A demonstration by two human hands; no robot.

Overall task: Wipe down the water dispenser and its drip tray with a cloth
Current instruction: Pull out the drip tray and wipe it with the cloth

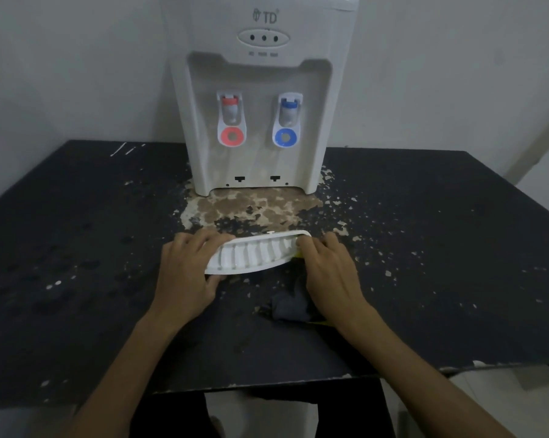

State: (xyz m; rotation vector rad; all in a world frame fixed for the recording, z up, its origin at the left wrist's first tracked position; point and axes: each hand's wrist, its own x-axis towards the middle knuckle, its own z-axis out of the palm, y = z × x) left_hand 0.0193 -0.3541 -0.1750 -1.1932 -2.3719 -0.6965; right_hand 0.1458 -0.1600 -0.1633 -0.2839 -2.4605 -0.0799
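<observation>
A white water dispenser [260, 96] with a red tap and a blue tap stands at the back of the black table, against the wall. Its white slotted drip tray [254, 254] is off the machine and sits tilted on the table in front of it. My left hand [188, 273] grips the tray's left end. My right hand [327, 273] holds the tray's right end, with a bit of yellow showing under the fingers. A dark grey cloth [290, 306] lies crumpled on the table just below the tray, partly under my right wrist.
The black table top [440, 248] is worn, with a large patch of peeled paint [257, 207] in front of the dispenser and flakes scattered around. The table's near edge is close to my body. White walls stand behind and to the right.
</observation>
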